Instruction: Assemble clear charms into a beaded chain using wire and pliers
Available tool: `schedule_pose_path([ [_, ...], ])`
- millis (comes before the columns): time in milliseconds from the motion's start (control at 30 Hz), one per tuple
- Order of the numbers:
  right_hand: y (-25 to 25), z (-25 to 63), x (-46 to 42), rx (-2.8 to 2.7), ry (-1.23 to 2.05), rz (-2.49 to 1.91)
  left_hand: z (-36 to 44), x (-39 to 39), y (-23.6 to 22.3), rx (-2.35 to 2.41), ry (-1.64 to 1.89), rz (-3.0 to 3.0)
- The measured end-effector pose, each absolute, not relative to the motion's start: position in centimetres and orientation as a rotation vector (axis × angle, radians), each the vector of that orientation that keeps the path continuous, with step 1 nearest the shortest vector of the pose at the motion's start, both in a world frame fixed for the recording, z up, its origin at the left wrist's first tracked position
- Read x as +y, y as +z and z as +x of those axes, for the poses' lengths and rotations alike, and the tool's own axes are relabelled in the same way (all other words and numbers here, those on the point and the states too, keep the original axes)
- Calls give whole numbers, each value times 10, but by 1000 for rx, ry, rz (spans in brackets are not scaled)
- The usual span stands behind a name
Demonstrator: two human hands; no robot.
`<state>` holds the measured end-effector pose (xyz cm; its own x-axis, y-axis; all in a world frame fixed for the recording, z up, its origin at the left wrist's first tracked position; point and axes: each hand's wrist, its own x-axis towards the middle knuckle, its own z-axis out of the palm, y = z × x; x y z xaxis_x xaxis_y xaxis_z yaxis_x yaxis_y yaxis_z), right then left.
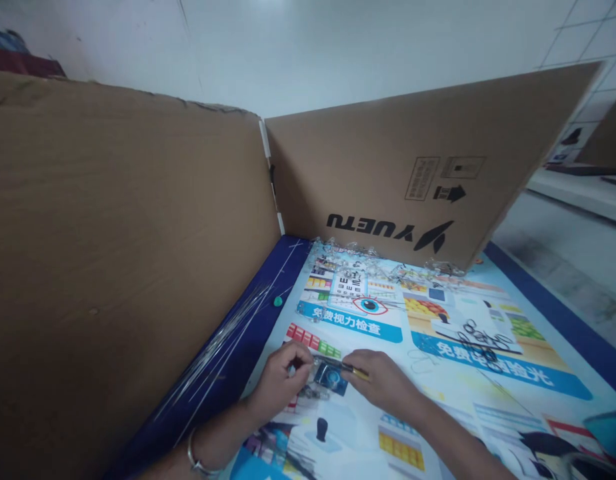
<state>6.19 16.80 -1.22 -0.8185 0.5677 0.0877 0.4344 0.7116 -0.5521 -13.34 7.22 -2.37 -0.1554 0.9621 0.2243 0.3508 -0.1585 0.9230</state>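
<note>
My left hand [283, 375] is closed in a pinch, its thumb and index finger meeting around something too small to make out. Close beside it, my right hand [381, 379] grips a slim tool with a dark tip and a yellowish handle [358, 372]. The tool's tip points left toward my left fingers. Small clear, shiny pieces [315, 392] lie on the printed sheet [353, 427] just below and between the hands. Whether the tool touches what my left fingers pinch is too blurred to tell.
Thin straight wires [225, 337] lie along the blue left border, near a small green round piece [278, 301]. Black looped pieces [483, 343] sit at the right. More clear pieces [358, 257] line the foot of the upright cardboard panel [378, 173]; another cardboard panel [138, 220] stands left.
</note>
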Motion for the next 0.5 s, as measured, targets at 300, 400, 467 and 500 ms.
schedule_pose_path([
  [300,-10,62,167,-2677,786,-813,-131,77,-27,1159,1317,952],
  [400,-10,61,167,-2677,787,-816,-132,77,-26,1133,1313,949],
  [467,-11,61,167,-2671,787,-822,-132,77,-26,1141,1310,961],
  [500,-11,61,167,-2669,786,-824,-132,77,-26,1148,1309,958],
])
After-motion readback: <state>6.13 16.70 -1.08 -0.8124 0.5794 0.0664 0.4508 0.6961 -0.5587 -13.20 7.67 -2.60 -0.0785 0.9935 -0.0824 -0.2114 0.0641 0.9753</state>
